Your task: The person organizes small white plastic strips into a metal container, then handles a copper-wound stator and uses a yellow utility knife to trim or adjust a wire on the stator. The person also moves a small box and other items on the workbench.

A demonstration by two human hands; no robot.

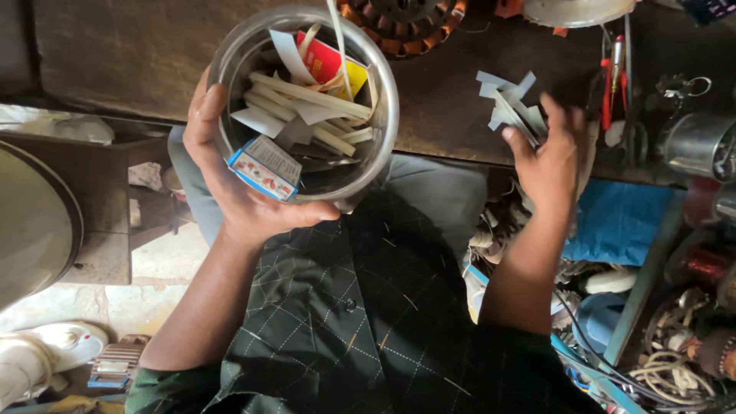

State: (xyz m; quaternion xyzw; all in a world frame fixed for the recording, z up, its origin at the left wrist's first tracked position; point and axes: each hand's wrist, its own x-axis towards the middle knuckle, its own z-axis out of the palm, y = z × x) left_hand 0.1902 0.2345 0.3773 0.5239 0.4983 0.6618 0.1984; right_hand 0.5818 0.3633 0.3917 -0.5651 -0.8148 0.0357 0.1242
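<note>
While the left hand (230,180) cups a round steel bowl (307,100) of pale paper strips, the right hand (548,153) pinches grey paper slips (510,107) over the dark desk (445,100); sorting seems underway, needing careful fingertip separation.

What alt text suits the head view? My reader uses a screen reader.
Left hand holds a steel bowl of paper strips and small boxes; right hand grips grey paper pieces over a dark workbench.
</note>
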